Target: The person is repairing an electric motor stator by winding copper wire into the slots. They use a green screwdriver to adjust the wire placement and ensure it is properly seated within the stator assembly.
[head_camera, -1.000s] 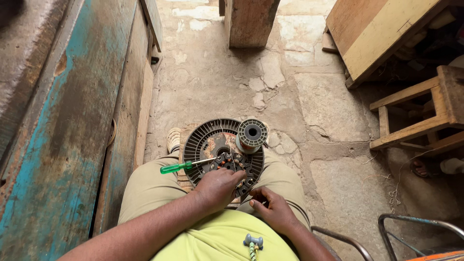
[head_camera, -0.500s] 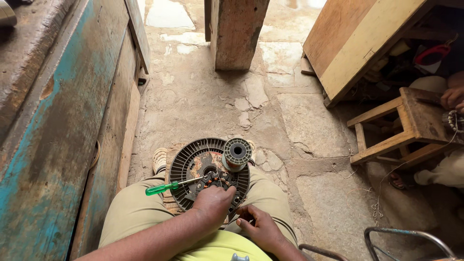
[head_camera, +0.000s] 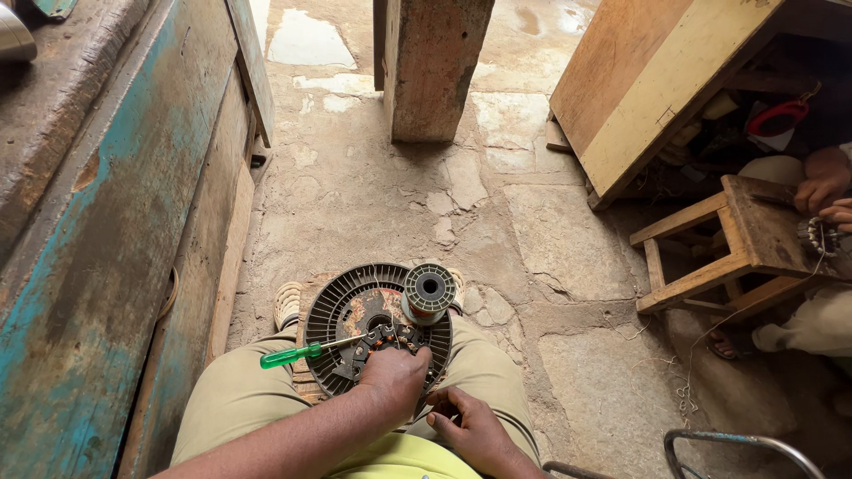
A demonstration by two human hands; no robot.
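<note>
Across my lap the round fan housing (head_camera: 342, 310) is sitting unchanged; my left hand (head_camera: 393, 377) is gripping its wound core (head_camera: 383, 337), my right hand (head_camera: 470, 426) seemingly pinching something hidden, bare floor (head_camera: 568, 239) ahead.

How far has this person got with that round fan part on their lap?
Done: the round ribbed housing lies open on the lap, with a wire spool and green screwdriver resting on it. In hand: the left hand presses on the coil core; the right hand works just below. Left: the housing is not closed up, and how much winding remains is hidden.
</note>
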